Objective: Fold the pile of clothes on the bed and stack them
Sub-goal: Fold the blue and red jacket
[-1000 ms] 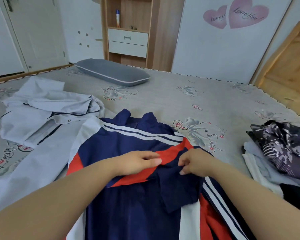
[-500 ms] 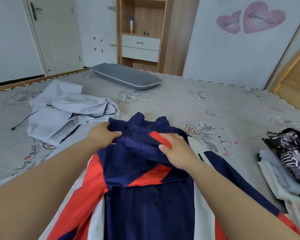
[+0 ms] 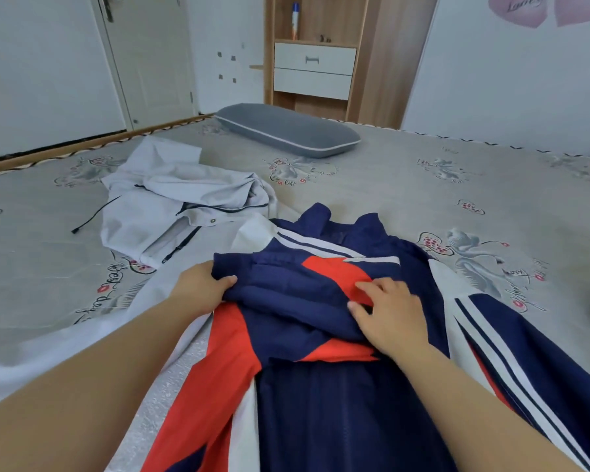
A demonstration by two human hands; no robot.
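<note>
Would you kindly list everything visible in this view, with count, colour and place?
track jacket: one, navy with red and white panels, spread on the bed nearest the camera
light jacket: one, pale grey, crumpled on the bed to the left
pillow: one, grey with white piping, far side of the bed
bed sheet: one, grey with floral print, covering the bed
shelf unit: one, wood with two white drawers, against the far wall
bottle: one, white with blue cap, on the shelf
door: one, white, far left
left hand: grips the navy fold's left edge
right hand: rests on the fold
</note>
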